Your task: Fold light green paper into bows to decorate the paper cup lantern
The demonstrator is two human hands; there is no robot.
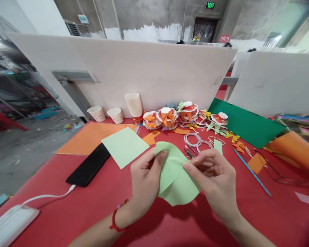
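Observation:
Both my hands hold one light green paper sheet (175, 178) just above the red table (67, 212). The sheet is bent over on itself, its upper edge curving back. My left hand (144, 180) pinches its left edge between thumb and fingers; a red bracelet circles that wrist. My right hand (213, 178) grips the right side with curled fingers. A second flat light green sheet (125, 146) lies to the left, beside a black phone (89, 165).
Scissors (189, 152) and white tape rings (193, 140) lie just beyond the hands. Paper-cup lanterns (167, 117) and paper cups (134, 107) line the white divider. Orange paper (90, 137), green card (247, 125), a blue pencil (252, 173) and a white power bank (10, 224) surround them.

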